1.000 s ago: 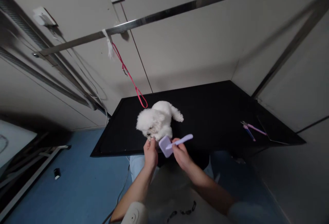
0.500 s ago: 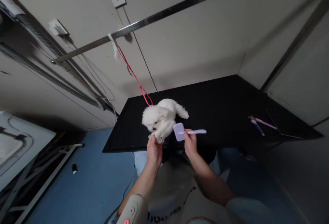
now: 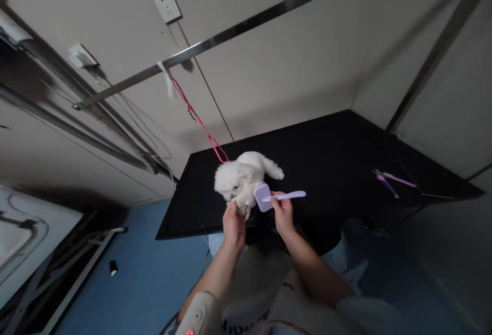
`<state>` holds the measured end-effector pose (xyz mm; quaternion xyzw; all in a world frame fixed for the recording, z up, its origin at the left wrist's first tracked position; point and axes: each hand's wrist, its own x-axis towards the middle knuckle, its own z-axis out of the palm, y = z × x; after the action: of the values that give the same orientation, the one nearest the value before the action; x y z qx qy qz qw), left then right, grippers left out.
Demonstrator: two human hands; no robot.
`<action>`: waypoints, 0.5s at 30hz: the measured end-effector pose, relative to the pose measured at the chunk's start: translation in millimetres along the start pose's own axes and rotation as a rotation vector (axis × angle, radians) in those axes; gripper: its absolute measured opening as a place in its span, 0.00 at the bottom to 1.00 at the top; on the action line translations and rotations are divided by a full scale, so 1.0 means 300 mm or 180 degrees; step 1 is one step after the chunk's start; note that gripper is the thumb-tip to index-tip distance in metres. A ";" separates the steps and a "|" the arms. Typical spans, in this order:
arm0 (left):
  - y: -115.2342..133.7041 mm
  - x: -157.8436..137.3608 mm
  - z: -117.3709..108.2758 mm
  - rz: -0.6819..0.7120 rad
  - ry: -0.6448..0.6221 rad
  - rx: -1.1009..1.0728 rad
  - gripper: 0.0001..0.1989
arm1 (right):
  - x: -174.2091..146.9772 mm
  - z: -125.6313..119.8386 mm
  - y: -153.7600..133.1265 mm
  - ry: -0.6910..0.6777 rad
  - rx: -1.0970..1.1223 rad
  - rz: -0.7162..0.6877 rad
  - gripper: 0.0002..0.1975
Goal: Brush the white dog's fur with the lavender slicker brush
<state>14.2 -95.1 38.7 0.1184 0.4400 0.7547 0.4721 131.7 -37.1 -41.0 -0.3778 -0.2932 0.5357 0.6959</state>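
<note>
A small white dog [image 3: 251, 163] lies on the black table [image 3: 315, 145] near its front edge, head turned down toward me. My left hand [image 3: 233, 224] is closed on one of the dog's paws [image 3: 234, 204], just below its muzzle. In my right hand [image 3: 283, 214] is a lilac slicker brush [image 3: 263, 196], its handle pointing right. The brush head is at the dog's side, beside the held leg; whether its bristles touch the fur is hidden.
A pink leash loop [image 3: 209, 137] hangs from a metal bar [image 3: 230, 30] down to the dog. Nail clippers [image 3: 390, 178] with pink and blue handles lie at the table's right. Corrugated hoses [image 3: 73, 124] run along the left wall. A small black item [image 3: 113, 267] is on the blue floor.
The brush has moved slightly left, closer to the dog's leg, and its head is tilted more. My left hand still holds the paw. The whole view has shifted a little.
</note>
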 end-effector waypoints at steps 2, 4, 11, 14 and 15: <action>0.001 0.010 -0.003 -0.0023 -0.0017 0.0002 0.08 | -0.004 -0.001 0.002 0.0096 0.0026 0.0007 0.19; 0.005 0.020 -0.009 0.0021 -0.0063 0.0001 0.08 | -0.019 0.002 0.006 0.0318 0.0091 -0.0009 0.19; 0.037 0.043 -0.019 0.0143 -0.0153 0.0193 0.12 | -0.100 0.056 -0.028 -0.0334 0.0084 0.0073 0.16; 0.048 0.045 -0.018 0.0105 -0.0191 0.0180 0.12 | -0.103 0.073 -0.070 0.0179 0.0004 -0.0261 0.16; 0.051 0.046 -0.017 0.0101 -0.0194 0.0194 0.12 | -0.105 0.078 -0.083 0.0178 -0.0020 -0.0349 0.16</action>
<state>-5.4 -89.4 44.2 0.1627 0.4462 0.7443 0.4695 117.8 -66.2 -7.6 -0.3781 -0.2956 0.4851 0.7310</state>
